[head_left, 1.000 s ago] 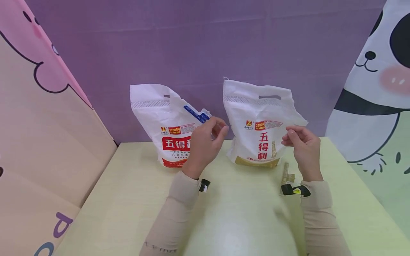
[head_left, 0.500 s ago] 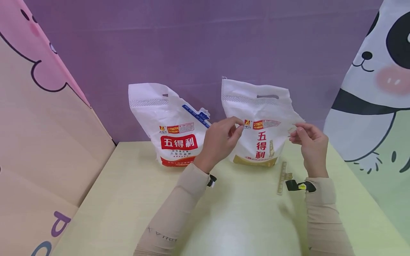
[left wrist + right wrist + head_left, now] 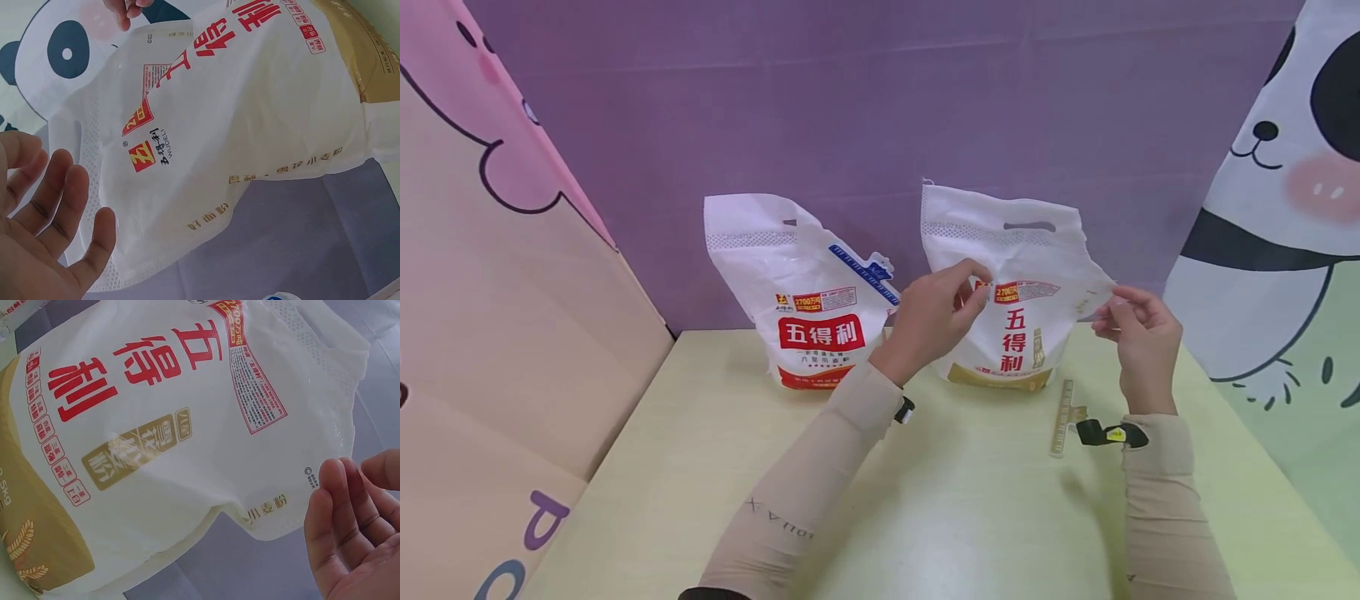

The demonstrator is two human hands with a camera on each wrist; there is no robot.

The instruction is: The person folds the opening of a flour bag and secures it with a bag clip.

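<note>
A white flour bag (image 3: 1015,250) with red characters and a gold base stands upright at the back, right of centre. My left hand (image 3: 936,312) hovers before its left side, fingers loosely bent and holding nothing; the left wrist view shows those fingers (image 3: 69,206) apart from the bag. At the bag's jutting right corner is my right hand (image 3: 1142,342), its fingertips beside or touching the edge, with the thumb apart from the fingers (image 3: 334,487). A gold-coloured bag clip (image 3: 1062,418) lies on the table below this hand.
To the left stands a second flour bag (image 3: 812,292), with a red label. A blue bag clip (image 3: 863,273) sits across its slanted right upper edge. Behind the pale table (image 3: 715,467) hangs a purple cloth (image 3: 820,108); cartoon-printed panels flank both sides.
My left hand has moved right, from before the red-labelled bag to before the gold-based one. My right hand has shifted right, out to that bag's corner. Bags and clips stay put.
</note>
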